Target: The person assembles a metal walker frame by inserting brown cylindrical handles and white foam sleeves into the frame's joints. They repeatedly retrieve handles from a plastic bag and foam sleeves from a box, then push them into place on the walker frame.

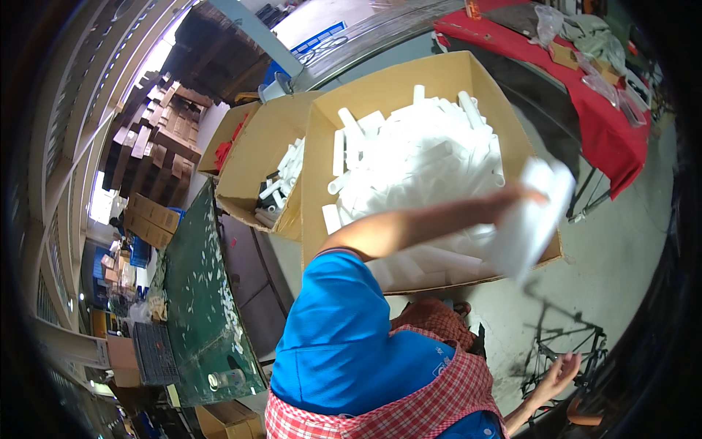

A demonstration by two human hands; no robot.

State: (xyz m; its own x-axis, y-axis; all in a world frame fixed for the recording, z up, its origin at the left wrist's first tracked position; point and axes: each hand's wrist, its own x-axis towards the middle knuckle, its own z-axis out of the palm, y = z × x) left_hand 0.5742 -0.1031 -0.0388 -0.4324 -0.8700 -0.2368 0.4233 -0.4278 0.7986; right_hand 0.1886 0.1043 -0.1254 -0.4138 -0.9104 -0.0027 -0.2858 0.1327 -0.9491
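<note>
Cardboard box (373,91), centre, is open-topped, presumably so loose white tubes (431,161) are contained yet reachable. Blurred white bundle (537,219) is gripped in left hand (514,203) at the box's right edge. Right hand (561,377), near right, is held empty, fingers spread.

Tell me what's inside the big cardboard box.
The big cardboard box holds a jumbled heap of white tube-like pieces. The left forearm and the blurred white item in the left hand hide some of it; the box's bottom is covered by the heap.
</note>
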